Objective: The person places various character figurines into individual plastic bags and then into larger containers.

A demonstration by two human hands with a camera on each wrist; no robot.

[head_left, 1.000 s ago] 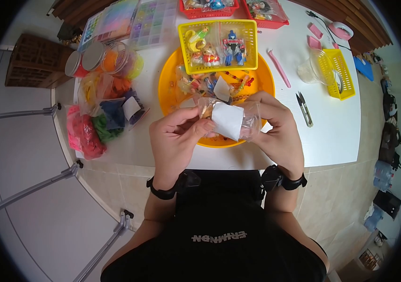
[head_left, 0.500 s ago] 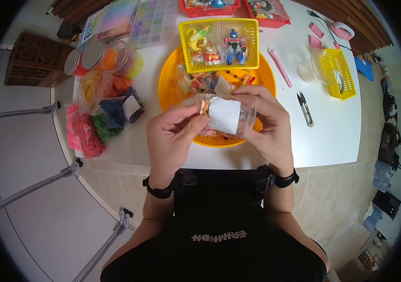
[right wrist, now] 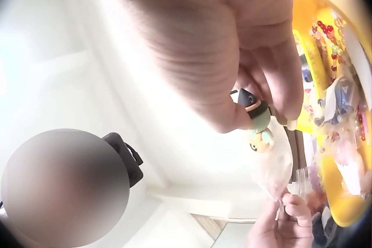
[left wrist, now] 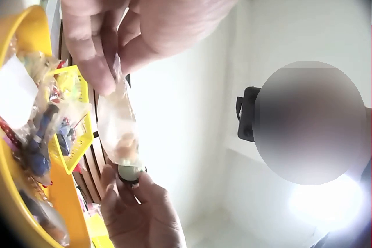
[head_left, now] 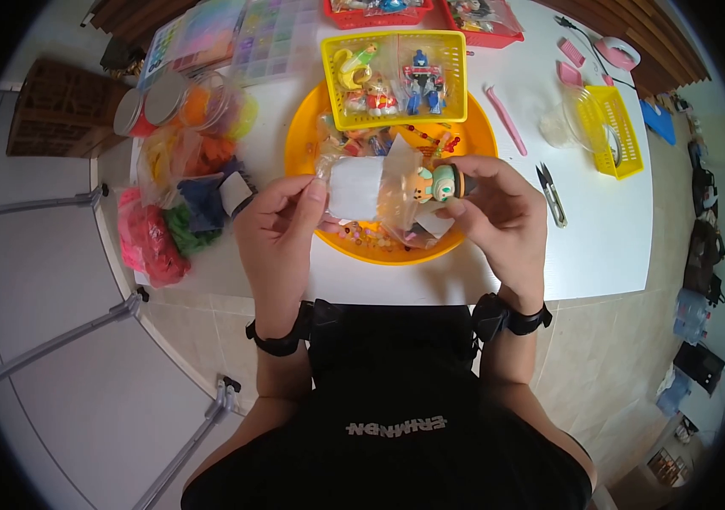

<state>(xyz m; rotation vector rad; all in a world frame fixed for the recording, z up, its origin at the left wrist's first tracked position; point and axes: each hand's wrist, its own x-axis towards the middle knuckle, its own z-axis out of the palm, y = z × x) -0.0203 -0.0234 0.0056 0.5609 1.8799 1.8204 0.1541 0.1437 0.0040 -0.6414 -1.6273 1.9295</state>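
Over the orange tray, my left hand pinches one end of a clear plastic bag with a white label. My right hand grips a small toy figurine by its dark hat, with thumb and fingers on either side. Mint green and orange show on the figurine, and its lower end sits at the bag's open mouth. In the left wrist view the bag hangs between both hands. The right wrist view shows the figurine coming out of the bag, its black hat partly behind my thumb.
Beads and bagged toys lie in the tray, with a yellow basket of bagged figures across its far side. Thread snips and a pink tool lie to the right. Jars and coloured bags stand left.
The figurine has come out through the right end of the bag, and my right hand now holds it. My left hand has shifted left with the bag and label.
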